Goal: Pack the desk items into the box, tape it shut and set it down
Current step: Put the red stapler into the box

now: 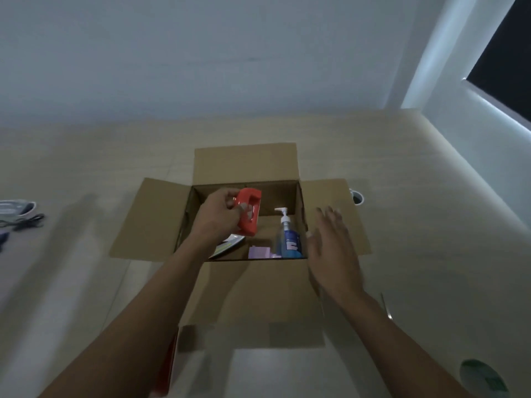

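An open cardboard box [161,219] stands on the desk with all its flaps folded out. My left hand [218,218] holds a red plastic item [250,211] over the box's left half. Inside the box stand a blue pump bottle [287,239] at the right and a small purple item [260,252] beside it. A white and green object [228,245] lies under my left wrist. My right hand [333,248] hovers with fingers spread over the box's right edge, holding nothing.
A white cup [357,197] stands just beyond the right flap. Black cables [27,221] and a grey object [15,208] lie at the far left. A green and white roll [482,377] sits at the bottom right, a red object [166,366] by the near flap.
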`<state>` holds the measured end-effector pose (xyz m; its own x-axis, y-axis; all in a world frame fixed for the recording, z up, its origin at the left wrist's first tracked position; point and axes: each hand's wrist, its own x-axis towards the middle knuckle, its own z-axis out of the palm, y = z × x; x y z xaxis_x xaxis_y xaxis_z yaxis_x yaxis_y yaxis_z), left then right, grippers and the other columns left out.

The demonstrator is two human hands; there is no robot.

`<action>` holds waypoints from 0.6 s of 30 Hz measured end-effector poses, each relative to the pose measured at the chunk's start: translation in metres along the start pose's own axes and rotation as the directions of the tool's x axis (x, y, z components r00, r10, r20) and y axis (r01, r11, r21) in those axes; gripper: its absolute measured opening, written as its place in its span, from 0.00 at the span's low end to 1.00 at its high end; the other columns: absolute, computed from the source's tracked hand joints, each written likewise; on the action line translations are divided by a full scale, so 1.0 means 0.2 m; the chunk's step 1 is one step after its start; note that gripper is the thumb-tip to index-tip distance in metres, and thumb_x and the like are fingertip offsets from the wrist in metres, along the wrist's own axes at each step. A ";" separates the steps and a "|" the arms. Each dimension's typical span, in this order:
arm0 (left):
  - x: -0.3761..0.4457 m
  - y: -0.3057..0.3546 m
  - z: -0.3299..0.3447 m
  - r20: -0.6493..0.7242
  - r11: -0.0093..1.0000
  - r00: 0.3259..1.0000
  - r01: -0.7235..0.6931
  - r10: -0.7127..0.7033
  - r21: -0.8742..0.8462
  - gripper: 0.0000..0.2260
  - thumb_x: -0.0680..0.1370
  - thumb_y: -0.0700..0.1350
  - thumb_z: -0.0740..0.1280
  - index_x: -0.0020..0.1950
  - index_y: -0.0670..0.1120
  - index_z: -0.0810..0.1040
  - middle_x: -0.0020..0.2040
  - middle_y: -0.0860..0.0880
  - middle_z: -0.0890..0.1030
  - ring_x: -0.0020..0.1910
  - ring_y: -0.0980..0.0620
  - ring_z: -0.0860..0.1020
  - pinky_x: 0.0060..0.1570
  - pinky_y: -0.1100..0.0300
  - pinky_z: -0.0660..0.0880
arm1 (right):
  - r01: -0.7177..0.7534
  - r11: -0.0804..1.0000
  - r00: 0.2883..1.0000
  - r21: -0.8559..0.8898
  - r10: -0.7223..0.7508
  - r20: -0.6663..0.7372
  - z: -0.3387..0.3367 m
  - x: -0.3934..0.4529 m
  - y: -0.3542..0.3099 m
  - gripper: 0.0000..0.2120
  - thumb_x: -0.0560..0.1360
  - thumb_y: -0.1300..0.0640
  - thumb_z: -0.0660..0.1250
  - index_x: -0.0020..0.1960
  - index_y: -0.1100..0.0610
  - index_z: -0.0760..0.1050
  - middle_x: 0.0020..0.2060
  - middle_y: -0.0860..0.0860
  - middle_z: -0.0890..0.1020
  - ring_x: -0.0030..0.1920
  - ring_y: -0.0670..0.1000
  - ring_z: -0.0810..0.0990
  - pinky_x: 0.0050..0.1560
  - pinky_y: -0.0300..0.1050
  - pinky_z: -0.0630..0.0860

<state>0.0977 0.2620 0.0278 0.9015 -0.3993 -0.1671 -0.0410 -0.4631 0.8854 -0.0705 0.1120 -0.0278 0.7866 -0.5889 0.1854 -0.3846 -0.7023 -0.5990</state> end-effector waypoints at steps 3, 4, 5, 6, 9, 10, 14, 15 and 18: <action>0.15 -0.11 0.03 0.020 0.999 0.999 0.046 -0.046 0.028 0.12 0.77 0.42 0.70 0.61 0.49 0.78 0.53 0.46 0.84 0.51 0.46 0.83 0.50 0.42 0.82 | -0.074 0.995 0.982 -0.065 0.084 0.170 0.12 0.10 -0.01 0.28 0.84 0.50 0.55 0.81 0.51 0.50 0.81 0.52 0.50 0.80 0.53 0.46 0.78 0.50 0.51; 0.19 -0.14 0.05 0.035 0.997 0.997 0.061 -0.063 0.040 0.12 0.77 0.42 0.70 0.60 0.49 0.78 0.52 0.45 0.84 0.51 0.45 0.83 0.50 0.42 0.82 | -0.103 0.991 0.974 -0.088 0.118 0.192 0.16 0.12 0.00 0.29 0.84 0.51 0.56 0.81 0.51 0.48 0.81 0.52 0.49 0.80 0.54 0.47 0.77 0.50 0.50; 0.24 -0.16 0.08 0.047 0.996 0.996 0.075 -0.077 0.046 0.11 0.77 0.42 0.70 0.59 0.50 0.77 0.52 0.45 0.84 0.51 0.45 0.83 0.50 0.42 0.82 | -0.118 0.987 0.970 -0.106 0.137 0.198 0.18 0.13 0.02 0.30 0.84 0.52 0.56 0.81 0.52 0.47 0.81 0.53 0.49 0.80 0.54 0.47 0.77 0.50 0.51; 0.27 -0.19 0.11 0.061 0.995 0.994 0.084 -0.087 0.055 0.10 0.77 0.42 0.70 0.58 0.50 0.78 0.51 0.45 0.85 0.50 0.45 0.83 0.50 0.42 0.82 | -0.122 0.986 0.969 -0.115 0.143 0.201 0.20 0.13 0.04 0.30 0.83 0.54 0.56 0.81 0.53 0.48 0.81 0.54 0.50 0.80 0.54 0.48 0.77 0.50 0.51; 0.40 -0.25 0.26 0.141 0.991 0.982 0.121 -0.129 0.060 0.08 0.77 0.41 0.70 0.53 0.52 0.76 0.51 0.44 0.84 0.51 0.44 0.83 0.51 0.41 0.82 | -0.126 0.985 0.961 -0.117 0.150 0.232 0.26 0.11 0.11 0.31 0.83 0.59 0.55 0.81 0.55 0.44 0.81 0.54 0.47 0.80 0.53 0.44 0.79 0.50 0.46; 0.42 -0.26 0.28 0.155 0.989 0.978 0.130 -0.141 0.075 0.08 0.77 0.40 0.70 0.52 0.52 0.76 0.52 0.44 0.84 0.51 0.44 0.83 0.51 0.41 0.81 | -0.119 0.987 0.960 -0.113 0.143 0.241 0.27 0.11 0.11 0.32 0.83 0.60 0.55 0.81 0.55 0.43 0.81 0.54 0.45 0.80 0.53 0.42 0.79 0.50 0.44; 0.52 -0.31 0.40 0.168 0.975 0.969 0.157 -0.182 0.156 0.07 0.77 0.42 0.68 0.55 0.47 0.80 0.48 0.43 0.85 0.45 0.44 0.84 0.48 0.43 0.82 | -0.108 0.990 0.963 -0.085 0.126 0.240 0.29 0.10 0.11 0.35 0.82 0.63 0.55 0.81 0.55 0.39 0.81 0.53 0.42 0.80 0.52 0.39 0.79 0.49 0.41; 0.54 -0.32 0.43 0.162 0.972 0.970 0.154 -0.182 0.175 0.07 0.77 0.42 0.68 0.54 0.47 0.81 0.45 0.44 0.85 0.43 0.44 0.84 0.48 0.43 0.83 | -0.123 0.990 0.960 -0.076 0.138 0.244 0.30 0.11 0.11 0.36 0.81 0.64 0.56 0.81 0.55 0.38 0.81 0.53 0.41 0.80 0.52 0.39 0.79 0.50 0.41; 0.56 -0.34 0.50 0.122 0.961 0.973 0.165 -0.195 0.223 0.03 0.77 0.44 0.67 0.46 0.48 0.81 0.41 0.44 0.85 0.41 0.43 0.84 0.47 0.44 0.82 | -0.142 0.988 0.955 -0.054 0.151 0.256 0.30 0.11 0.12 0.37 0.81 0.63 0.58 0.81 0.54 0.38 0.81 0.52 0.41 0.80 0.52 0.39 0.79 0.51 0.42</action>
<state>0.1576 0.1691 -0.0945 0.8326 -0.3949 -0.3884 0.0131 -0.6870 0.7266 -0.0332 0.1062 -0.0851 0.8168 -0.5657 -0.1130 -0.5176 -0.6323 -0.5764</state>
